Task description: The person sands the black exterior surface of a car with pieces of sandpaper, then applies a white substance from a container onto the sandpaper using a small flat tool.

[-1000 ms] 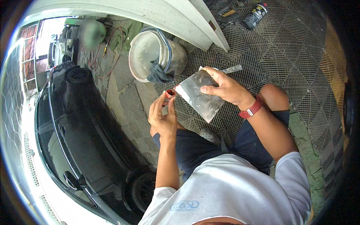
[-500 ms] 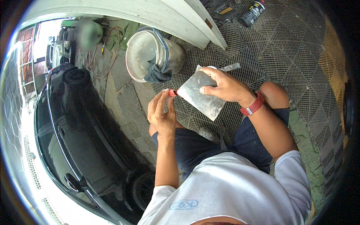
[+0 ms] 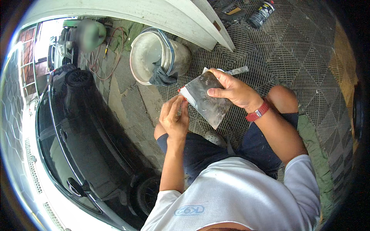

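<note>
1. The right hand [image 3: 233, 90] grips a flat grey plate [image 3: 208, 101], thumb on top and fingers underneath, at the plate's far right edge.
2. That plate is held up above the floor [image 3: 293, 57], tilted, with one corner pointing toward the person. A white patch [image 3: 188, 94] runs along its left edge, and a spot of red marks its far left corner.
3. The left hand [image 3: 174, 117] is at that left edge, its fingers drawn narrowly together on a small red piece [image 3: 185, 99], most of which they hide. Whether this piece touches the plate, I cannot tell.
4. Just beyond the right hand, a narrow strip [image 3: 239, 70] shows over the floor, partly hidden.
5. Toward the floor's far edge, beside the white panel [image 3: 154, 11], is a pale bucket [image 3: 181, 57] with a dark cloth [image 3: 163, 76] hanging over its near rim.
6. A dark can [image 3: 261, 15] is near the floor's far right corner.
7. Along the floor's left edge is a black car [image 3: 100, 138].
</note>
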Available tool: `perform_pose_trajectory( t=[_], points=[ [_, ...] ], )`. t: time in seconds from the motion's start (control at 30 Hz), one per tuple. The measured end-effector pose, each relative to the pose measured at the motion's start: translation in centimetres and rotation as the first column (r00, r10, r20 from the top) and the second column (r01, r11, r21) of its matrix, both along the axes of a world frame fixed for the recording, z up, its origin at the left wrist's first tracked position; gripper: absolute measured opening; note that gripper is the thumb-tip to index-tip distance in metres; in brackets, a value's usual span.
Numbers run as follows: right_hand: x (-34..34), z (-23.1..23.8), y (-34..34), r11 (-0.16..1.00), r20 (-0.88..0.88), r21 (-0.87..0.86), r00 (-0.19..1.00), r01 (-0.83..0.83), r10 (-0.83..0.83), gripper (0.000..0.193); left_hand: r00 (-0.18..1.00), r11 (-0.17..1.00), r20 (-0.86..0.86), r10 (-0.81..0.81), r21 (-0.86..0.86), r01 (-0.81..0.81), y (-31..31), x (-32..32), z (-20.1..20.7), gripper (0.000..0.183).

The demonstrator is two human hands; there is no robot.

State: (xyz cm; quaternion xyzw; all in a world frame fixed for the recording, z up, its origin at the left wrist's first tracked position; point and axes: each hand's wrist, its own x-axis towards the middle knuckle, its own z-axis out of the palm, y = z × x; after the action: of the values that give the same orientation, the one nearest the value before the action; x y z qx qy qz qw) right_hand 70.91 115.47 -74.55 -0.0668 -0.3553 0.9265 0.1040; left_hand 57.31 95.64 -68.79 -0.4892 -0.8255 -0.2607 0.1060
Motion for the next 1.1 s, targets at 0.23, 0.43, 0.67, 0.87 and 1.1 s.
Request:
perform_pose_trajectory(
  t=[0.23,0.43,0.67,0.87,1.1],
  points=[
    [0.1,-0.4,1.2,0.972,0.132,0.234,0.991,-0.026,-0.005,0.061,0.943,0.972,0.259,0.208,0.050,-0.228,-0.4,0.8,-1.7,0.036],
    [0.2,0.2,1.6,0.923,0.200,0.375,0.980,-0.086,0.010,0.065,0.976,0.980,0.145,0.161,0.093,-0.175,-0.4,-0.7,-0.6,0.034],
    [0.0,-0.9,1.3,0.783,0.199,0.613,0.980,-0.106,-0.023,0.068,0.992,1.000,-0.122,0.022,-0.018,-0.025,-0.4,-1.4,0.8,0.035],
    [0.4,0.5,1.4,0.743,0.278,0.639,0.960,-0.197,0.014,0.063,0.985,0.977,-0.114,-0.128,-0.186,0.106,-0.1,-1.2,2.8,0.042],
    [0.2,-1.0,0.7,0.870,0.112,0.476,0.990,-0.126,0.081,0.060,0.982,0.961,-0.043,-0.182,-0.221,0.168,0.3,-1.4,4.4,0.050]
  ],
)
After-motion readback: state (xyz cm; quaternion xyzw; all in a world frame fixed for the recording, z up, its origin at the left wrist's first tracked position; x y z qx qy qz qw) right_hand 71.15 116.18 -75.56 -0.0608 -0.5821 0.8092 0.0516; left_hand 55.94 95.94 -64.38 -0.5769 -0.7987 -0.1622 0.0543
